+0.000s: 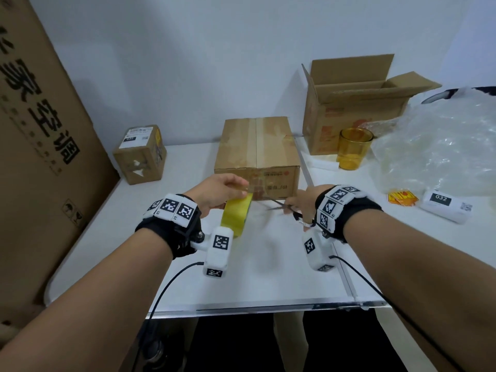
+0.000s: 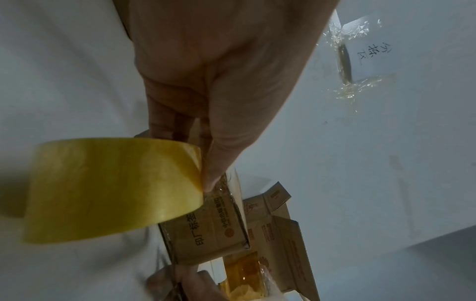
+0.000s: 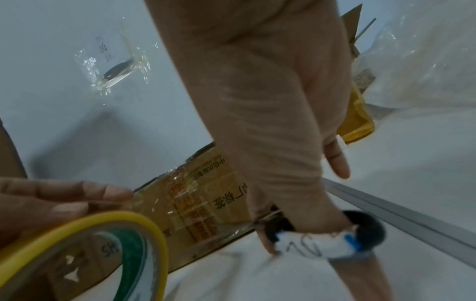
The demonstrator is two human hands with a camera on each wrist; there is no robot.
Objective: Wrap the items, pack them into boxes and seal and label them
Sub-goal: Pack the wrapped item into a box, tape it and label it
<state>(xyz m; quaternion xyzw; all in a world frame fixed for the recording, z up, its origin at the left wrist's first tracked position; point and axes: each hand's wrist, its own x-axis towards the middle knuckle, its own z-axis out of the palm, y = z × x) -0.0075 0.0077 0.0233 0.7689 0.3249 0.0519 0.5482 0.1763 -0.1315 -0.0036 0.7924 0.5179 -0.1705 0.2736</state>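
Observation:
A closed cardboard box [image 1: 257, 149] stands mid-table with clear tape along its top seam and down its near face [image 3: 198, 201]. My left hand [image 1: 220, 193] grips a yellow roll of tape [image 1: 237, 214] just in front of that face, with a clear strip stretched from roll to box. In the left wrist view the roll [image 2: 110, 189] hangs under my fingers [image 2: 213, 163]. My right hand [image 1: 298, 204] holds black-handled scissors [image 1: 279, 205], blades parted and pointing left toward the strip. The handles [image 3: 360, 230] ring my fingers.
A small labelled box [image 1: 139, 154] sits at the left, beside a tall carton [image 1: 32, 146]. An open box [image 1: 357, 103], an amber glass [image 1: 353, 153], a heap of plastic wrap [image 1: 440, 146], a label roll [image 1: 447, 209] and orange packets [image 1: 402, 201] occupy the right.

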